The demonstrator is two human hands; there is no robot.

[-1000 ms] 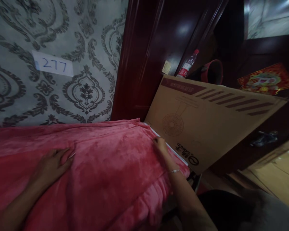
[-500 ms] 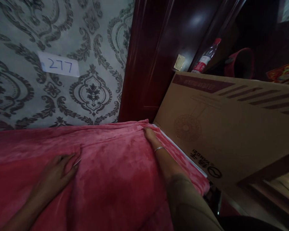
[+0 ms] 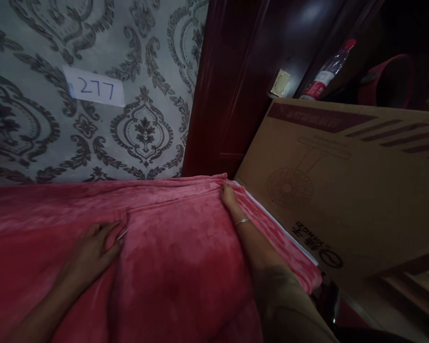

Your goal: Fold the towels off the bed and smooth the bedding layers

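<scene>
A pink-red plush blanket (image 3: pixel 182 247) with a folded-over layer spreads across the lower part of the view. My left hand (image 3: pixel 93 250) is closed on a fold edge of it at the left, thumb and fingers pinching the cloth. A thin, pale strip shows by its fingertips; I cannot make out what it is. Farther right, my right hand (image 3: pixel 229 196) grips the blanket close to its far right corner, with the fingertips partly hidden in the cloth. A thin bracelet (image 3: pixel 242 222) circles my right wrist.
A large cardboard box (image 3: pixel 343 190) stands along the blanket's right side. Behind it are a plastic bottle (image 3: pixel 325 76) with a red cap and a dark red wooden panel (image 3: pixel 218 95). A paper card (image 3: pixel 95 88) marked 277 is on the patterned wall (image 3: pixel 143 57).
The view has shifted a little, so the wall, box and hands appear slightly farther right. Both hands keep hold of the blanket at about the same places.
</scene>
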